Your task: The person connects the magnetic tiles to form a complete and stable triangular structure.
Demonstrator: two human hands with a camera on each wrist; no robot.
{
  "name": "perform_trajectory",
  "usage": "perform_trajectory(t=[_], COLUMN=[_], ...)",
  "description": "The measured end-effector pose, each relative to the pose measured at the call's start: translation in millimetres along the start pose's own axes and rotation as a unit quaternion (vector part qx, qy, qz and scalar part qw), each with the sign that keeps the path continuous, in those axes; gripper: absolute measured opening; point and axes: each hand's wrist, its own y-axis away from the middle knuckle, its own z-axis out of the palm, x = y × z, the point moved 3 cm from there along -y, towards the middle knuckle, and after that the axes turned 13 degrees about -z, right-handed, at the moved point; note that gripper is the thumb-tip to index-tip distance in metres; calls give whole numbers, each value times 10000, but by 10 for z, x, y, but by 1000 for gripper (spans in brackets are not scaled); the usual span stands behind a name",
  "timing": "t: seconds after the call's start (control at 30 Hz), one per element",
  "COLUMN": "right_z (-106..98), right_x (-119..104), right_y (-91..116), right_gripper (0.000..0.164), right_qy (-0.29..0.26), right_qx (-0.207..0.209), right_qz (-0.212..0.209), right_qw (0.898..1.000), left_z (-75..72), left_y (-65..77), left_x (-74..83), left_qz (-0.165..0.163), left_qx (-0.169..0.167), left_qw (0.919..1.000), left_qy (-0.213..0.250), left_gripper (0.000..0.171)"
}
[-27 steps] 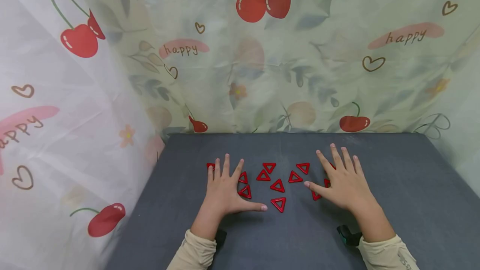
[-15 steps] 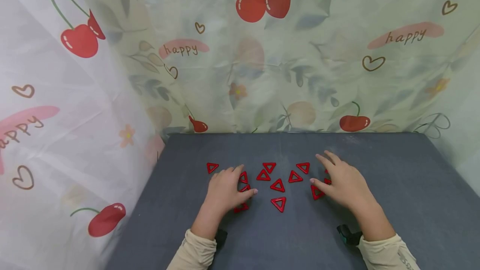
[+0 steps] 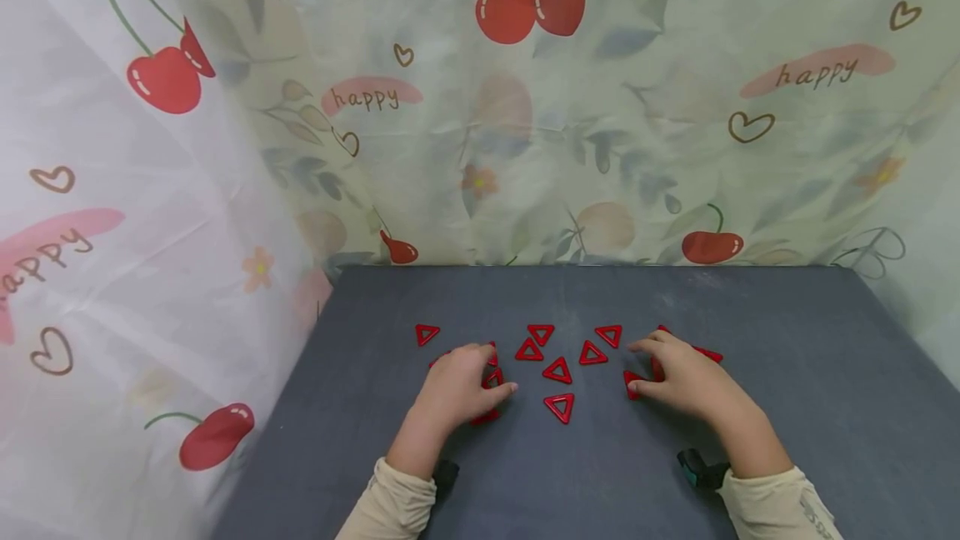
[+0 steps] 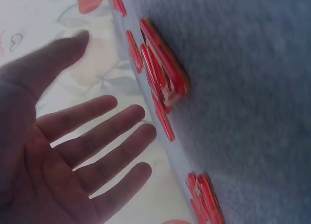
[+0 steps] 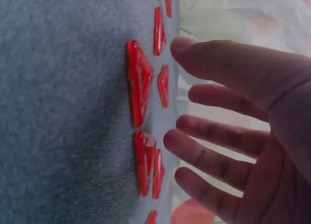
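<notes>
Several red hollow triangle pieces lie scattered on the dark grey table. My left hand (image 3: 452,390) is over the left group, its fingers loosely bent and partly hiding a red triangle (image 3: 486,417). In the left wrist view its fingers are apart with nothing between them, and a red triangle (image 4: 167,59) lies beyond the fingertips. Over the right group, my right hand (image 3: 686,373) has its thumb in front of a red triangle (image 3: 631,380). The right wrist view shows relaxed, separated fingers holding nothing, beside another triangle (image 5: 133,83). Some pieces are hidden under both hands.
Between the hands lie more red triangles, the nearest one (image 3: 558,397) in front. A lone triangle (image 3: 426,327) is at the far left. The grey table (image 3: 525,490) ends at a printed curtain (image 3: 450,190) behind and on the left.
Both hands had fingers spread wide and straight; the fingers have since bent downward and drawn in. More triangles show around the hands now. The pieces in the middle look unmoved.
</notes>
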Motion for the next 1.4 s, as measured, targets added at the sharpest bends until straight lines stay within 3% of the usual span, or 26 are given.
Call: perform_trajectory(t=[0.33, 0.73, 1.17, 1.4], right_z=[10, 28, 60, 83], right_x=[79, 81, 35, 43], right_y=[1, -12, -56, -23], right_gripper=[41, 25, 30, 31], right_qy=[-319, -395, -457, -368], right_qx=[-214, -367, -457, -502], right_qz=[-123, -43, 29, 45], right_qw=[9992, 9985, 9979, 9981], left_z=[125, 228, 215, 286], left_y=[76, 87, 110, 114], left_x=[168, 345, 441, 564], left_qz=[408, 712, 816, 942], left_qx=[-175, -438, -529, -521], left_qw=[9986, 9965, 9951, 9932], left_qy=[289, 74, -197, -443], left_gripper=[42, 35, 39, 27])
